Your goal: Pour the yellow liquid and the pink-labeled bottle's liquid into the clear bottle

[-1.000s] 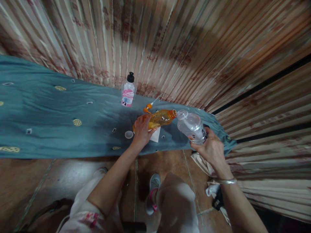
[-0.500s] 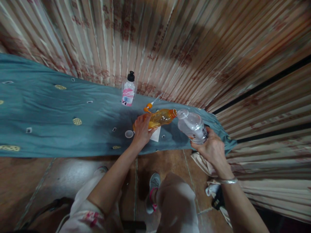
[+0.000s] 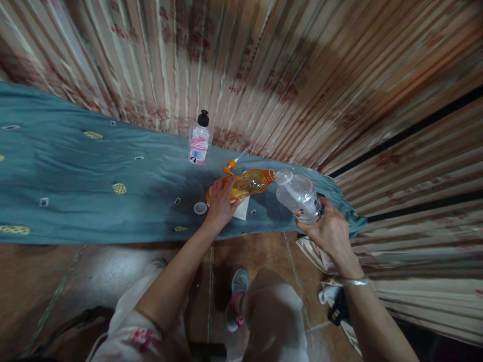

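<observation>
My left hand (image 3: pixel 222 197) is wrapped round an orange see-through bottle (image 3: pixel 251 183), tilted nearly flat with its open mouth to the right. In my right hand (image 3: pixel 330 229) is a clear plastic bottle (image 3: pixel 300 195), gripped near its base and tilted so its neck points up and left. The two mouths meet or almost meet; I cannot tell whether they touch. Behind the orange bottle lies an orange pump head (image 3: pixel 229 166) with a thin clear tube. A small white round cap (image 3: pixel 200 207) rests left of my left hand. White paper (image 3: pixel 242 208) shows below the orange bottle.
A clear bottle with a black cap and pink label (image 3: pixel 199 141) stands at the back of the table with a teal cloth (image 3: pixel 83 176). A pleated curtain (image 3: pixel 226 65) rises right behind it. Some fabric and dark items (image 3: pixel 337 306) lie on the tiled floor at right.
</observation>
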`<state>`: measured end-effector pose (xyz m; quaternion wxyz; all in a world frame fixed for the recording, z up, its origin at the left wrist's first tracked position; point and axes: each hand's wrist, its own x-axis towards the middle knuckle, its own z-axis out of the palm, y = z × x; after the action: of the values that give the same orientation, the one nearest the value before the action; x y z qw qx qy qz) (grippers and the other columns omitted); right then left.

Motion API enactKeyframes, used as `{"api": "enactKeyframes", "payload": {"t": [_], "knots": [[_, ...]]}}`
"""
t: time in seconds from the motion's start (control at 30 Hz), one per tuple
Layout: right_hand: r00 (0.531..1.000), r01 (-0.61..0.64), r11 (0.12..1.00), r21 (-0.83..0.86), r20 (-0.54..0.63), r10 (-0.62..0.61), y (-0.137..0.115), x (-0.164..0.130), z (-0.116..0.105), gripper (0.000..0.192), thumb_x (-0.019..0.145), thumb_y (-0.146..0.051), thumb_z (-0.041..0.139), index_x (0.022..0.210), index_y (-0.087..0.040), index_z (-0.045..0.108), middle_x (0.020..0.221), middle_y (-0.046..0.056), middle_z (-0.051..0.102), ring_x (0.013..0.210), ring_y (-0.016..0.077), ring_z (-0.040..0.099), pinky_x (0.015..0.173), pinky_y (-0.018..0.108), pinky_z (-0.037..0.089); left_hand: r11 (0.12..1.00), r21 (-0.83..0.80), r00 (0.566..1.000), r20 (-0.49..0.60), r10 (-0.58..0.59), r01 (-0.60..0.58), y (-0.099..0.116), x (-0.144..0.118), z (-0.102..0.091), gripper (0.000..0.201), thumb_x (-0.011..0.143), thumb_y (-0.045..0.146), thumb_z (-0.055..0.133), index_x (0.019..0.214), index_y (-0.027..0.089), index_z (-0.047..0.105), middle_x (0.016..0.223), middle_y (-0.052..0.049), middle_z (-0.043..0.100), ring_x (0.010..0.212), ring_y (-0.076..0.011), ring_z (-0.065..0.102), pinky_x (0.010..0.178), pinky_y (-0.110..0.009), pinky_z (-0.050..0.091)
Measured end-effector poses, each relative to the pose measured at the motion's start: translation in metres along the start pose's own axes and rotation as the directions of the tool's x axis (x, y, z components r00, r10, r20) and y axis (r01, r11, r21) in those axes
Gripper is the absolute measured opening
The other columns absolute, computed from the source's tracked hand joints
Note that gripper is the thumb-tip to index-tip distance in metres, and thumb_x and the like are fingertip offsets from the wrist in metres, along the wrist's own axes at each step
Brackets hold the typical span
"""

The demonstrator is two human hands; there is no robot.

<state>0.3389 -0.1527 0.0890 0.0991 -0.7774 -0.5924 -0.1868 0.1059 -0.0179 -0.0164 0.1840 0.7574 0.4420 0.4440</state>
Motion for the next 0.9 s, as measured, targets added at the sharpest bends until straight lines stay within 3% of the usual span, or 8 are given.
{"api": "enactKeyframes", "payload": {"t": [0.9], "knots": [[1.000, 0.005, 1.000, -0.019, -0.010, -0.006, 0.0019, 0.0004, -0.0004, 0.071, 0.064, -0.055, 0.064, 0.119, -0.010, 0.051, 0.095, 0.015, 0.067, 0.086, 0.0307, 0.065, 0.075, 0.039, 0.050, 1.000, 0.016, 1.000, 0.014, -0.018, 0.018, 0.0039, 0.0005, -0.0020, 0.053, 0.081, 0.032, 0.065, 0.128, 0.018, 0.045, 0.125, -0.015, 0.054, 0.114, -0.0318, 0.048, 0.094, -0.049, 0.040]]}}
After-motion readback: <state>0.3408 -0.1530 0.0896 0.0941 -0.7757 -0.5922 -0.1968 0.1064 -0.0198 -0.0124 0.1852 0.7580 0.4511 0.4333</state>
